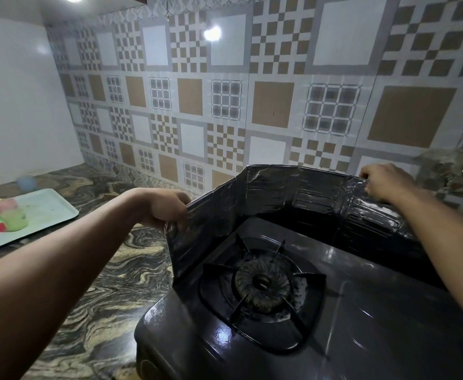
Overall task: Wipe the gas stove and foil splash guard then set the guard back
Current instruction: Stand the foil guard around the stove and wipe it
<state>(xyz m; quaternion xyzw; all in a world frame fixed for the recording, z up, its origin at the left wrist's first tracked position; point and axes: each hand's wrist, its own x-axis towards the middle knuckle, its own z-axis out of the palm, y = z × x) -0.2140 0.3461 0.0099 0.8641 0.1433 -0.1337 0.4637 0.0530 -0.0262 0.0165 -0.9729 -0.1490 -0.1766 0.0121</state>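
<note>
Beside the stove point(334, 311), both hands, left hand point(167, 207) and right hand point(383, 182), pinch the splash guard point(279, 193) by its top edge; it looks light, thin, easily creased.

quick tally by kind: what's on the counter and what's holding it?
Hands: 2, left hand and right hand, both gripping the guard's top edge
Foil splash guard: 1
Gas stove: 1
Burner: 1 in view
Tray: 1, with blurred colourful items too soft to count
Total: 6
</note>
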